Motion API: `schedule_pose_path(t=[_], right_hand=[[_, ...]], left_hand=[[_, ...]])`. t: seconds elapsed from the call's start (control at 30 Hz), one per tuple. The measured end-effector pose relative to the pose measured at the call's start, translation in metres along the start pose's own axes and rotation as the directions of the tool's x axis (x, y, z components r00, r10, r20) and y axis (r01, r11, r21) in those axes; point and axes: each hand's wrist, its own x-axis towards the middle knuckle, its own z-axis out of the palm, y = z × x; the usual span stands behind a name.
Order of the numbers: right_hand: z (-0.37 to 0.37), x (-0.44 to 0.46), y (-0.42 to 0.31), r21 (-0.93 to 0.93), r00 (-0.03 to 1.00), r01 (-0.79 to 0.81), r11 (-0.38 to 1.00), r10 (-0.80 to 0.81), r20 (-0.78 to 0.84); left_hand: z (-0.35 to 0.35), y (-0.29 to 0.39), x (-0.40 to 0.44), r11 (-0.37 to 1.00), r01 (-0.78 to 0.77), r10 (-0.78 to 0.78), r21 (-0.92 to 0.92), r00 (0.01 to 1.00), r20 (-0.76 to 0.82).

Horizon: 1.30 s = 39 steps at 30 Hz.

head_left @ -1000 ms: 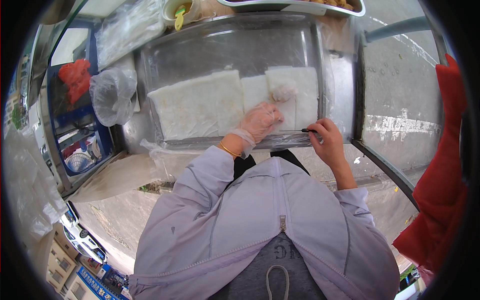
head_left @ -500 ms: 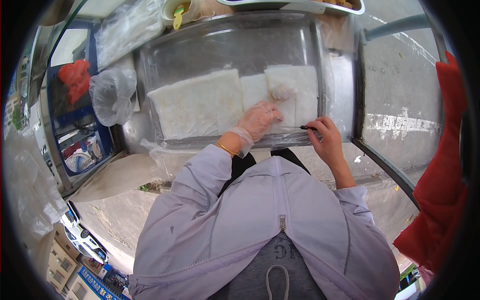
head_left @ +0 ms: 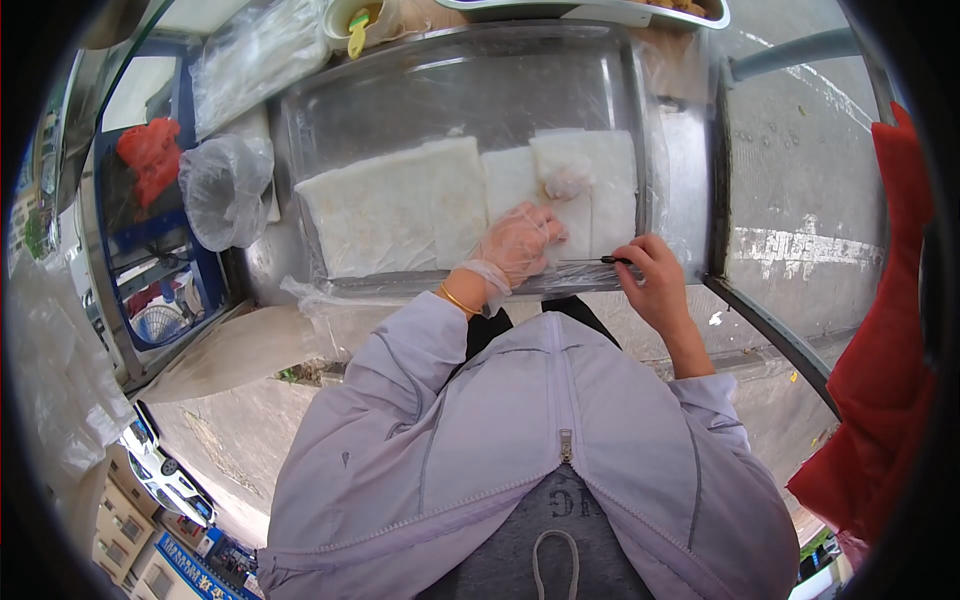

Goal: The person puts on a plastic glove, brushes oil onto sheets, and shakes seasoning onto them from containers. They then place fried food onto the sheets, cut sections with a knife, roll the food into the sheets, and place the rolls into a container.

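Note:
Several flat white sheets (head_left: 395,210) lie side by side in a metal tray (head_left: 460,80). My left hand (head_left: 520,243), in a clear plastic glove, rests at the front of the sheets with its fingers curled together; what they pinch is too small to make out. Just beyond those fingers a pale pinkish lump (head_left: 566,182) sits on the right-hand sheets. Bare and at the tray's front right edge, my right hand (head_left: 648,275) pinches the black handle of a thin tool (head_left: 612,260). The tool's slender shaft points left toward my left hand.
Clear plastic bags (head_left: 262,60) lie at the back left, near a cup (head_left: 362,22) with a yellow-green brush. Another tray (head_left: 590,12) holds brown food at the back. A bowl-shaped plastic bag (head_left: 226,190) sits left; red fabric (head_left: 880,350) hangs at the right.
The thin tool has shifted slightly in my right hand, while both hands stay in nearly the same places. The sheets and the lump have not visibly moved.

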Motion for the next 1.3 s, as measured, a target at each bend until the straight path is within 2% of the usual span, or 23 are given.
schedule_pose_path(t=[0.33,0.43,0.53,0.63,0.7,0.93,1.03,1.1,1.2,1.3], right_hand=[[0.006,-0.001,-0.001,0.045,0.998,-0.043,0.998,0.044,-0.035],[0.007,-0.002,0.001,0.035,0.998,-0.047,0.998,0.048,-0.037],[0.007,-0.001,0.0,0.038,0.998,-0.052,0.998,0.053,-0.034],[0.008,-0.001,-0.001,0.049,0.997,-0.062,0.997,0.064,-0.042],[0.009,-0.001,-0.002,0.049,0.996,-0.064,0.997,0.067,-0.063],[0.011,-0.002,-0.002,0.064,0.994,-0.076,0.995,0.081,-0.075],[0.011,-0.002,-0.003,0.109,0.987,-0.124,0.986,0.133,-0.085],[0.008,-0.002,0.001,0.034,0.999,-0.026,0.999,0.027,-0.036],[-0.004,-0.003,0.003,0.006,0.999,-0.021,1.0,0.021,-0.035],[-0.016,-0.005,0.006,0.01,0.991,-0.091,0.996,0.091,-0.101]], left_hand=[[-0.001,-0.001,0.0,1.0,-0.016,0.016,-0.001,1.0,-0.001],[0.001,-0.003,0.001,0.998,-0.016,0.016,-0.065,1.0,0.0],[0.006,-0.006,0.001,0.998,-0.035,0.032,-0.05,0.998,-0.052],[0.006,0.0,-0.001,0.999,-0.021,0.019,-0.028,0.997,-0.077],[0.006,0.004,-0.001,0.999,0.045,-0.046,-0.007,0.996,-0.07],[0.001,0.006,0.001,0.999,0.044,-0.044,0.002,0.998,-0.042],[0.01,-0.002,0.001,0.998,-0.002,-0.004,-0.06,0.994,-0.112],[0.014,-0.003,0.002,0.999,0.018,-0.011,0.051,0.99,-0.137],[0.015,0.003,0.002,0.999,0.045,-0.045,-0.003,0.985,-0.166],[0.022,0.012,0.001,0.992,0.112,-0.098,0.056,0.973,-0.211]])
